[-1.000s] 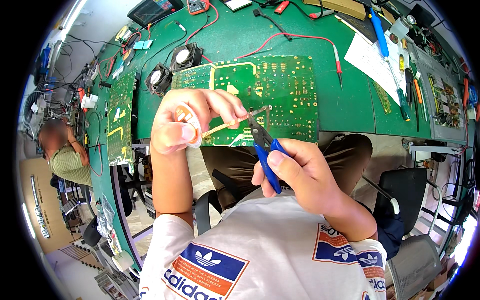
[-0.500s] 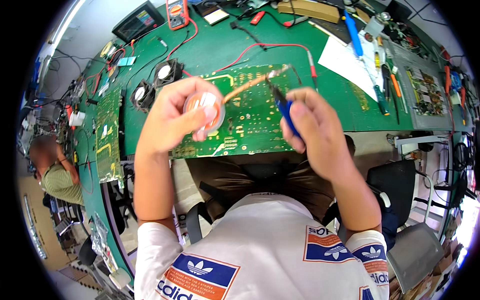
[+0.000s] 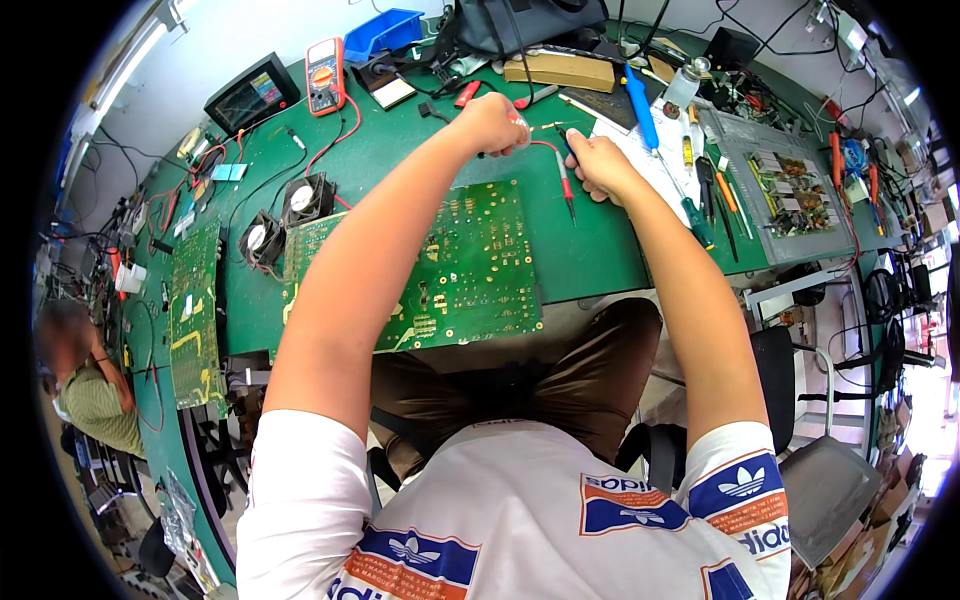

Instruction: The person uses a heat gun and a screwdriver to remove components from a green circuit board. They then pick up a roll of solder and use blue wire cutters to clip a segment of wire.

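Two fans (image 3: 285, 220), two circuit boards (image 3: 460, 270); right hand (image 3: 598, 163) possibly gripping cutters.

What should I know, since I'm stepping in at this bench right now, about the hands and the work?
Left hand: closed on a small roll, raised over the far side of the bench.
Right hand: closed on cutters, tips at the thin strip running out from the roll.
Green circuit board: flat at the near edge, neither hand on it.
Done or left: the strip looks uncut, though it is too small to be sure.
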Motion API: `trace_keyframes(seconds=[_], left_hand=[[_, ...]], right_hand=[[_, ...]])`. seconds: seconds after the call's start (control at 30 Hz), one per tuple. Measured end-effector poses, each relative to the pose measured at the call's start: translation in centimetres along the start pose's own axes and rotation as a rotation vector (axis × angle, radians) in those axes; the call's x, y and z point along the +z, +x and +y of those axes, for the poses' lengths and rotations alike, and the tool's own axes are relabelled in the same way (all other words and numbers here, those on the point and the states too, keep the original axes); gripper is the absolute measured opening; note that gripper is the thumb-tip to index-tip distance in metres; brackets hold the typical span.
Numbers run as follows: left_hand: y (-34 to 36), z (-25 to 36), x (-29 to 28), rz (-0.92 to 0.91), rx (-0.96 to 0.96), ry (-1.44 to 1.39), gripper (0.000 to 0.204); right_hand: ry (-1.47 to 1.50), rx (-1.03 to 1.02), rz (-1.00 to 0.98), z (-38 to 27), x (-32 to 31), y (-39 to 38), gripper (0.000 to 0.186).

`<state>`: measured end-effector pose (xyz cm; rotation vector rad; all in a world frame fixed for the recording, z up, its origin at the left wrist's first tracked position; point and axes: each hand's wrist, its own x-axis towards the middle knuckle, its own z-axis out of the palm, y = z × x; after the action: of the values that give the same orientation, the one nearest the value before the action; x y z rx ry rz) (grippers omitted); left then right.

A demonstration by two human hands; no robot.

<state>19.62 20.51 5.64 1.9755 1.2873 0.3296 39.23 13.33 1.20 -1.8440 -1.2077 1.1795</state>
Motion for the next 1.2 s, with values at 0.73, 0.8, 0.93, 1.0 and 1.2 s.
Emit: trace_keyframes(seconds=[0.73,0.8,0.93,1.0,1.2], left_hand=[[-3.5,-1.8,-3.8,-0.258,0.073,-0.391,0.017],[-4.7,-0.9,-3.5,-0.304,0.112,-0.446,0.027],[-5.5,-0.1,-2.7,-0.323,0.156,-0.525,0.033],[-5.9,0.6,-3.0,-0.359,0.159,-0.617,0.04],[-6.7,1.7,-1.7,-0.174,0.291,-0.35,0.031]], right_hand=[[-0.321,-0.407,-0.119,0.7,-2.9,-4.5,0.055],[-0.287,-0.51,-0.046,1.1,-2.6,-6.0,0.053],[-0.19,-0.568,0.048,1.1,-1.3,-8.6,0.05],[-0.17,-0.554,0.08,1.2,-0.8,-9.4,0.049],[-0.157,-0.635,0.21,1.5,0.3,-11.6,0.047]])
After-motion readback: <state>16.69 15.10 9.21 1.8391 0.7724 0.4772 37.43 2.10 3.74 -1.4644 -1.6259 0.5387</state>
